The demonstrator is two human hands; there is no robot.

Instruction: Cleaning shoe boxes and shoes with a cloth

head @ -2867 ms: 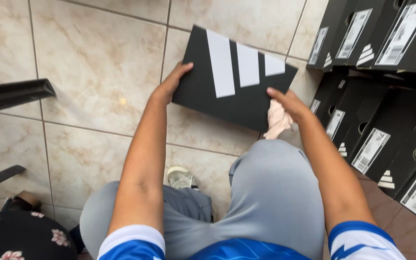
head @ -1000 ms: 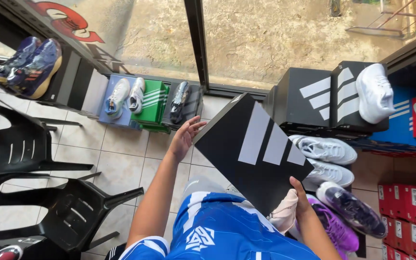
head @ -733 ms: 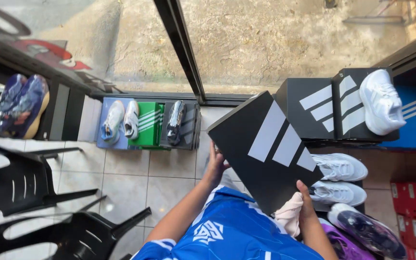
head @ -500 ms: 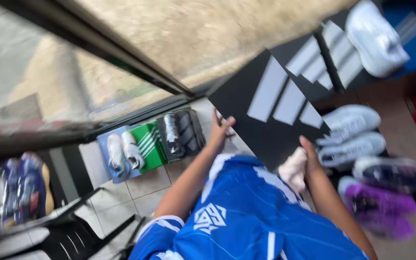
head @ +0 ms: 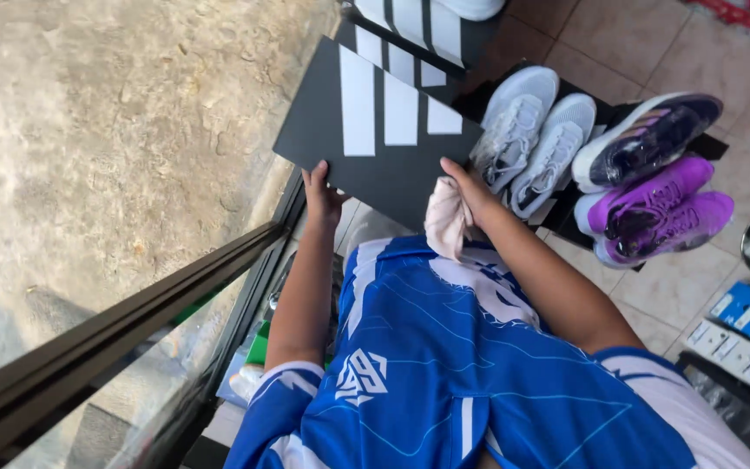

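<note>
Two hands, left [head: 321,193] and right [head: 470,189], each grip closed on black white-striped shoebox [head: 375,130]; right also clutches pale cloth [head: 446,219].

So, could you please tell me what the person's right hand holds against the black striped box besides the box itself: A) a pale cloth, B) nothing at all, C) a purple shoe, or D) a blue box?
A: a pale cloth hangs bunched under the right hand at the near edge of the black box with white stripes, while the left hand takes the box's other near corner.
</note>
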